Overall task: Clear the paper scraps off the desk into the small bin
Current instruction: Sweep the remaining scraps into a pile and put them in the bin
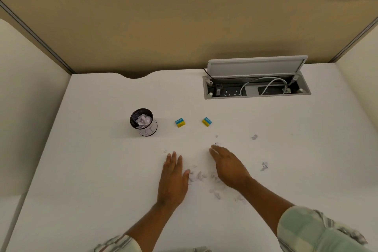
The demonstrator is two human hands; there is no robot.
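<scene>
Paper scraps (204,178) lie loose on the white desk (102,170) between both hands. Left hand (173,180) rests flat, fingers spread open; right hand (229,168) lies palm down, open, fingertips touching a scrap. More scraps sit to the right. Beyond the left hand stands the small bin (143,121), holding crumpled paper, near two erasers (180,122).

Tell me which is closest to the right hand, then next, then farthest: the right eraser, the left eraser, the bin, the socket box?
From the right hand:
1. Right eraser, just beyond the fingertips.
2. Left eraser, farther left.
3. Bin, far left, already holding scraps.
4. Socket box, at the desk's back edge, lid up. It and the bin are close to call.
</scene>
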